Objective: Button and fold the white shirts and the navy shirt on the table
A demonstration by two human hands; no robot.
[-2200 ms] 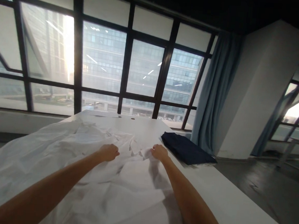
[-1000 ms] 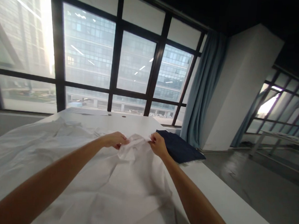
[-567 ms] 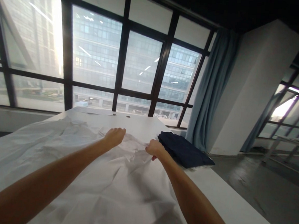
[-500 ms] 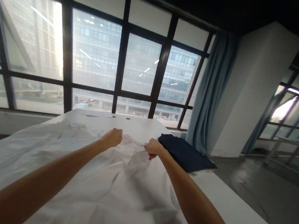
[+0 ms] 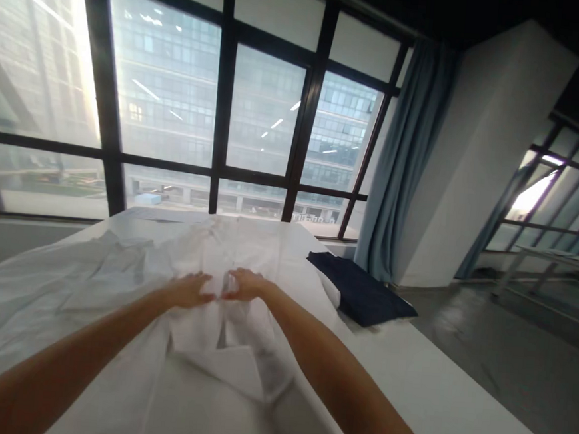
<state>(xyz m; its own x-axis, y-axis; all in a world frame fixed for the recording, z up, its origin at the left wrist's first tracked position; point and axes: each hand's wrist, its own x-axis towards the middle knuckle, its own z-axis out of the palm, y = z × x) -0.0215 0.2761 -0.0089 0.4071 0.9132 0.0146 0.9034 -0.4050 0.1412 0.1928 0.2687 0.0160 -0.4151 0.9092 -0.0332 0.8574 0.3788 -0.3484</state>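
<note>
A white collared shirt [image 5: 206, 378] lies spread on the white table, its collar toward me and its front running away down the middle. My left hand [image 5: 191, 290] rests on the left side of the shirt front with fingers apart. Close beside it, my right hand [image 5: 244, 285] touches the right side of the front, its fingers and thumb spread. The two thumbs almost meet over a narrow dark gap in the cloth. Some fingertips blur against the fabric.
More rumpled white cloth [image 5: 99, 269] covers the table's left side. A folded dark navy cloth [image 5: 364, 291] lies near the right edge of the white table [image 5: 420, 394]. Windows, a blue curtain [image 5: 404, 159] and a white pillar [image 5: 461, 164] stand beyond.
Both hands have come closer together and nearer to me. Their closed grip on the white cloth has loosened into spread fingers. The shirt's collar and front now show, and the view has shifted slightly.
</note>
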